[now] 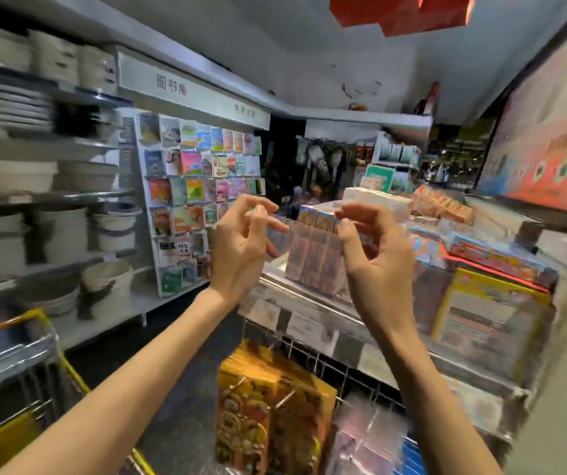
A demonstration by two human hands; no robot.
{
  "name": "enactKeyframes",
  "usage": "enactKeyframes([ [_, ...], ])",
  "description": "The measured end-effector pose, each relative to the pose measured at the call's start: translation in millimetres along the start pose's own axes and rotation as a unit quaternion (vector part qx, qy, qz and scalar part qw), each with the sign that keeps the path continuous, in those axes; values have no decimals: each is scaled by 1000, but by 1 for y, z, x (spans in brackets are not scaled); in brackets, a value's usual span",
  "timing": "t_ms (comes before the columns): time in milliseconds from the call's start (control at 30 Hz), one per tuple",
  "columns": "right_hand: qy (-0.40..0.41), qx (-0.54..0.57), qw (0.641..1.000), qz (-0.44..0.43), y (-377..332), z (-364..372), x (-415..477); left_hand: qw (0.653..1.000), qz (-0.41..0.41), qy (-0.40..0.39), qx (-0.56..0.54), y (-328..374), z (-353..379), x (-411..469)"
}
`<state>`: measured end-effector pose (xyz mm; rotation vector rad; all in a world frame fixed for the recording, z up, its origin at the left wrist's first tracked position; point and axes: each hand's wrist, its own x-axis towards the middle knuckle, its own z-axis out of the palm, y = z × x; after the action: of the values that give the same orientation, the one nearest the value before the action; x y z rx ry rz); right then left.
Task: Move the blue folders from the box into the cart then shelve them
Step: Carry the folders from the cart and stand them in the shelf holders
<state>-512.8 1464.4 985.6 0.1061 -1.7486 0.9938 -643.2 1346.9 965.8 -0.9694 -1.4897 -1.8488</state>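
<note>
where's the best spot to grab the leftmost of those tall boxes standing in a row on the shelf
Probably the top end of the leftmost tall box, coming from above with a pinch grip across its front and back faces. It stands upright with its neighbour tight against its right side, so there is no gap for fingers there, while its top is exposed.

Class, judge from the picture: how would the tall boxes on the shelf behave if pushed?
The boxes stand tall and narrow, so a push near the top would probably tip them. They look like card, so likely stiff and light. Packed side by side, one may drag its neighbours.
</note>
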Motion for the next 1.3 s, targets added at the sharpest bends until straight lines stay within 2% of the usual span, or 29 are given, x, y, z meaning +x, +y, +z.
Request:
enactKeyframes([
  [233,15,22,998,61,25,102,-18,998,-55,-9,-25,-62,-63,11],
  [400,-4,48,995,84,36,156,-36,996,-85,6,-20,-100,-98,1],
  [667,-63,191,966,163,64,239,-86,980,-166,33,105,-154,-164,-30],
  [867,-138,210,941,225,100,305,-141,940,-268,83,194,-195,-234,-63],
  [967,-187,203,927,253,119,330,-175,911,-322,81,244,-222,-269,-99],
  [1300,-334,135,839,409,176,417,-284,802,-493,73,330,-307,-381,-204],
])
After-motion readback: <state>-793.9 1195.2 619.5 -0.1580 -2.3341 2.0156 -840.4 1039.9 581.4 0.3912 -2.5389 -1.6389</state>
